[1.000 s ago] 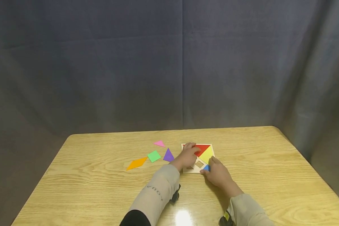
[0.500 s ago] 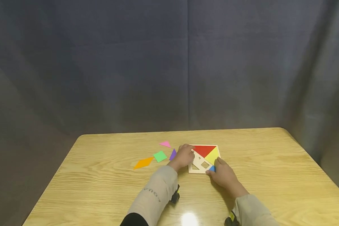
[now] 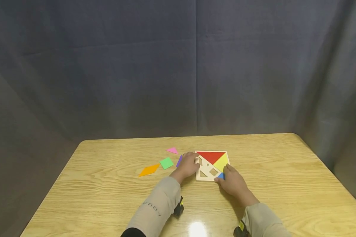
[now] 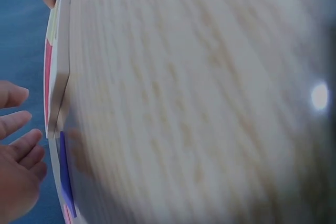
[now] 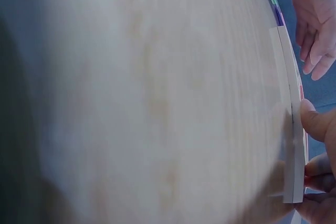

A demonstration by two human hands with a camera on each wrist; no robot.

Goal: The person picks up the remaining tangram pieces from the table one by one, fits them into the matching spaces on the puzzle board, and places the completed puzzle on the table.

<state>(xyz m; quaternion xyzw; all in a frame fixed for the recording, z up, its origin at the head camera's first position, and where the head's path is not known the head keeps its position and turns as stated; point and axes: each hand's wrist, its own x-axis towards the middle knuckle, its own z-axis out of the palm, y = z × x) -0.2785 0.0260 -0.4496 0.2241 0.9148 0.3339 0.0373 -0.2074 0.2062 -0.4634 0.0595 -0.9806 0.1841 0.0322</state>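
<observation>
A wooden tangram board [image 3: 207,168] lies flat on the table in the head view. Its red triangle [image 3: 209,155], yellow triangle [image 3: 221,162] and blue piece [image 3: 222,176] sit in place, while the left part shows bare wood with cut-out holes. My right hand [image 3: 233,181] holds the board's near right corner, thumb at the near edge, and partly covers the blue piece. Over the board's left edge hovers my left hand [image 3: 188,165], its fingers loosely bent and empty in the left wrist view. It hides part of a purple triangle [image 3: 179,161].
Left of the board lie a pink triangle [image 3: 173,150], a green square [image 3: 166,163] and an orange parallelogram [image 3: 149,170]. The wooden table [image 3: 106,197] ends at a dark grey curtain [image 3: 136,82] behind.
My left hand has drawn leftward off the red triangle, uncovering the board's holes and covering more of the purple triangle. My right hand stays at the board's corner.
</observation>
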